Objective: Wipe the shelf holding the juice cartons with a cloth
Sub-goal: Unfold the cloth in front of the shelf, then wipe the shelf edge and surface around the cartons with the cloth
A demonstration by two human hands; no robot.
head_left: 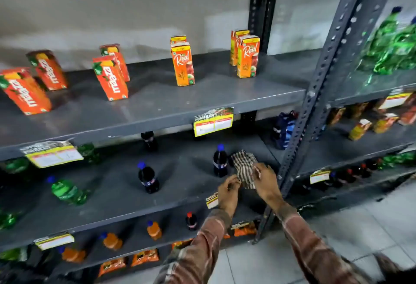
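Observation:
The grey top shelf carries several juice cartons: orange Maaza cartons on the left and yellow Real cartons toward the right. Well below it, in front of the second shelf, both hands hold a checked cloth. My left hand pinches the cloth's lower left edge. My right hand grips its right side. The cloth hangs crumpled between them, close to a dark cola bottle.
A slotted steel upright stands right of my hands. The second shelf holds dark and green bottles; lower shelves hold orange bottles and packets. Price tags hang off the shelf edges. A second rack with green bottles stands right; tiled floor below.

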